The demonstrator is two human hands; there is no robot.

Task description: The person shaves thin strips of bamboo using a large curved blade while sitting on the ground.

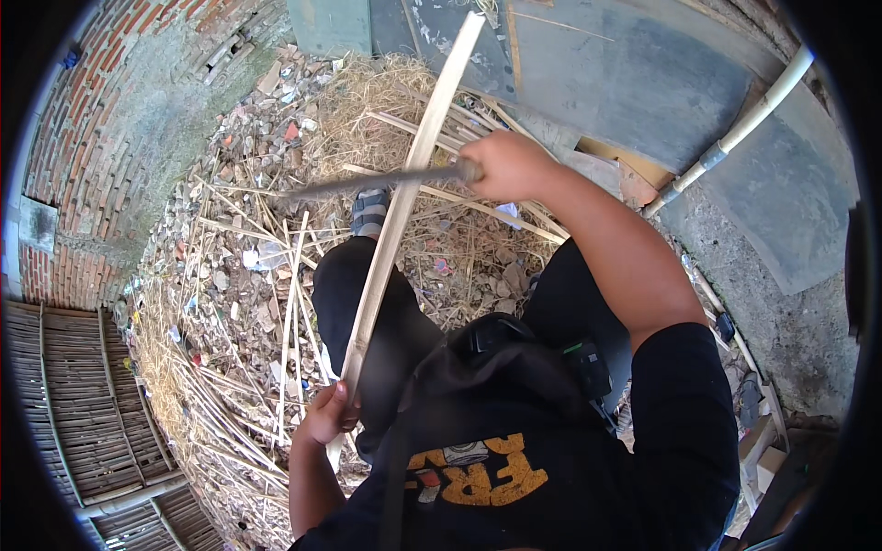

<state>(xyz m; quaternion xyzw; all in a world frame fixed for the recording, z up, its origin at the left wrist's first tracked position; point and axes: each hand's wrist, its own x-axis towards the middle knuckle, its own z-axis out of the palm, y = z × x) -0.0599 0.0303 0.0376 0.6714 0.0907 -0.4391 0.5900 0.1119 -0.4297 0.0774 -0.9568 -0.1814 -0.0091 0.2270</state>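
Observation:
A long, pale split bamboo strip (390,246) slants from my lap up past my feet toward the far panels. Its near end is in my left hand (328,415), thumb and fingers closed round it. My right hand (507,165) grips the handle of a long-bladed knife (344,185), a machete by its shape. The dark blade points left and crosses the strip above its middle. Whether the edge is cutting into the bamboo I cannot tell. Below the blade, my sandalled foot (369,211) rests on the littered ground.
Thin split strips (292,321) lie on the rubble to my left, with more beyond my feet beside a straw heap (358,110). A brick wall (101,156) rises at the left, above a slatted bamboo panel (87,395). Grey panels (625,83) and a leaning pole (735,133) stand at the far right.

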